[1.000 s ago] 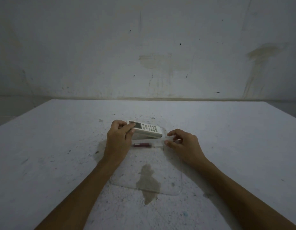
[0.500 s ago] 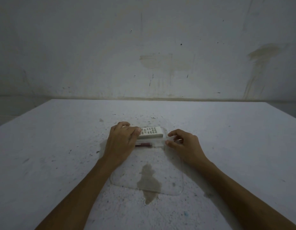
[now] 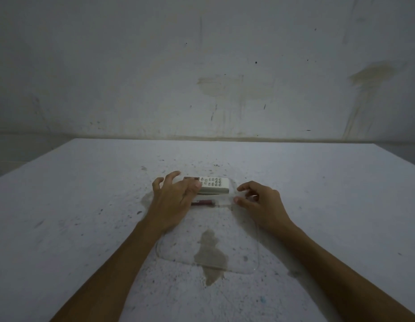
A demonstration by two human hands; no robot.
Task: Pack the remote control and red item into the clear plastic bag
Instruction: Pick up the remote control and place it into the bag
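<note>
Left hand spread, fingers lifted, thumb touching remote control; not gripping. Right hand pinching clear plastic bag mouth edge. Red item at mouth, beside remote. Risk: film slips, mouth collapses, remote snags.

— What lies on the table?

— A clear plastic bag, flat, its mouth at the far end. A white remote control lies across that mouth, buttons up, and a red item sits just nearer, under the plastic as far as I can tell.

— And the hands?

— The left hand has its fingers spread, thumb touching the remote's left end (no real grasp). The right hand pinches the bag's right edge near the mouth

— Anything else?

— A brownish stain showing through the bag's near end
</note>
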